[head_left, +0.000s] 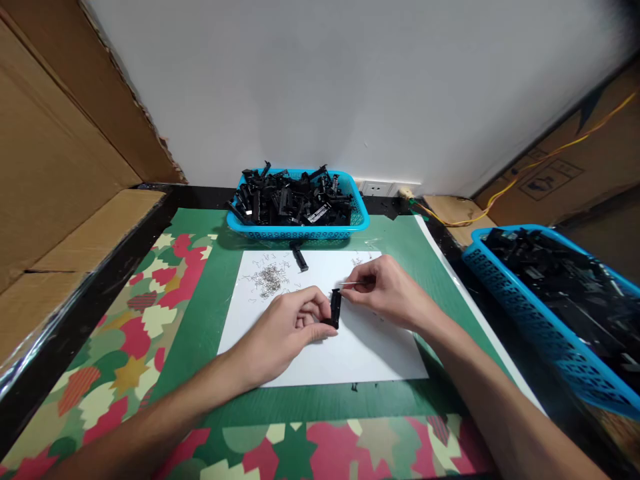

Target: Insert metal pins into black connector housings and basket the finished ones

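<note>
Over a white sheet of paper point(310, 363), my left hand point(295, 320) grips a small black plastic part point(335, 308) that stands roughly upright between thumb and fingers. Just right of its top end is my right hand point(377, 287), closed on a thin metal tool point(351, 283) whose end points left at the part. A loose pile of small metal wire pieces point(270, 280) lies on the paper's left side. Another black plastic part point(299, 257) rests at the paper's back edge.
Behind the paper, a blue basket point(300, 231) is heaped with black parts. A second blue basket point(540, 320) of black parts is at the right. Tiny black bits point(355, 387) lie by the front paper edge. Cardboard point(60, 133) stands left; a yellow cable point(493, 200) runs back right.
</note>
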Action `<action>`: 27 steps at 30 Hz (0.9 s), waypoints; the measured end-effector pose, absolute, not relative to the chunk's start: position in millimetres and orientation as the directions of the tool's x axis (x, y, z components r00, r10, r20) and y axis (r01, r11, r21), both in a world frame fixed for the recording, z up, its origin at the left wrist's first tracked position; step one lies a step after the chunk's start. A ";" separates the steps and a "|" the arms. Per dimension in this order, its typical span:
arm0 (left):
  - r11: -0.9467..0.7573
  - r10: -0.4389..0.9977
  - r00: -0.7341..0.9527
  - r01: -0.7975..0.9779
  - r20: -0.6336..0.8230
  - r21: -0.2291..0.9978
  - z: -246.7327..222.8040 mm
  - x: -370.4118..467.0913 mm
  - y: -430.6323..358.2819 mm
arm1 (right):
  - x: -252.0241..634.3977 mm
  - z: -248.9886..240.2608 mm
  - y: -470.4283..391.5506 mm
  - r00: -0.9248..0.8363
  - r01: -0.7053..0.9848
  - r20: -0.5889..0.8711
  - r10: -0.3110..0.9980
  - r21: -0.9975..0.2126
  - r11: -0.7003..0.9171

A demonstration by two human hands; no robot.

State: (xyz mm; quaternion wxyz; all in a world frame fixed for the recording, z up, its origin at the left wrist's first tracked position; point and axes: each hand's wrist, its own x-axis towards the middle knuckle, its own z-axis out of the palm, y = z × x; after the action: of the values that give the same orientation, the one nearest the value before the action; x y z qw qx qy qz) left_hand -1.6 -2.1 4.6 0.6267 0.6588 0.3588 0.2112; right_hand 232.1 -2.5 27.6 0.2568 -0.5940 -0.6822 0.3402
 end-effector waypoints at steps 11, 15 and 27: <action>0.071 0.737 0.653 0.183 -0.175 0.981 10.0 -1.5 -1.1 | 231.9 21.4 -5.1 -0.153 0.644 -0.048 0.987 -0.762 0.063; 0.080 0.738 0.650 0.178 -0.178 0.981 9.8 -1.7 -1.4 | 231.1 16.6 -5.4 -0.159 0.657 -0.003 0.987 -0.747 0.103; 0.098 0.738 0.648 0.172 -0.187 0.980 9.1 -2.5 -1.2 | 246.0 24.5 -1.9 -0.241 0.658 -0.122 0.963 -0.750 0.069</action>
State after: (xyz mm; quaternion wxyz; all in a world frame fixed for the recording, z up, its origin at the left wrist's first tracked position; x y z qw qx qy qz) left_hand -2.5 -1.2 9.1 0.6486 0.6353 0.3580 0.2183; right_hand 246.0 -1.9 24.5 0.2112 -0.5788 -0.7000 0.3611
